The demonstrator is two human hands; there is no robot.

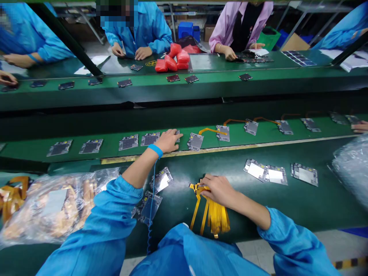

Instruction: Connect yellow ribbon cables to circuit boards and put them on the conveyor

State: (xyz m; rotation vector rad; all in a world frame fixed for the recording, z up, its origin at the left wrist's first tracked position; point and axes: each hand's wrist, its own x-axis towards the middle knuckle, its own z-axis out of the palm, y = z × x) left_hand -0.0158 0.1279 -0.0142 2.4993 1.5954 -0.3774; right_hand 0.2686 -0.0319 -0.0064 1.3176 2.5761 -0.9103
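My left hand (166, 141) with a blue wrist strap reaches over the green conveyor belt, fingers stretched out and apart. It covers most of a circuit board (177, 135), whose right edge shows; whether the fingertips touch it I cannot tell. On the bench, my right hand (218, 188) closes its fingers on the top end of a flat orange flex cable at a fanned bundle of flex cables (220, 218). Its fingertips partly hide the connector ends. Left of the bundle lie a circuit board with a white pad (163, 180) and a dark circuit board (150, 207).
More circuit boards line the belt, some with flex cables attached, like the board (222, 133). Boards with white pads (275, 175) lie right on the bench. A plastic bag of flex cables (57, 207) sits left, bubble wrap (352, 165) right. Co-workers sit across; another person's hand (360, 127) appears far right.
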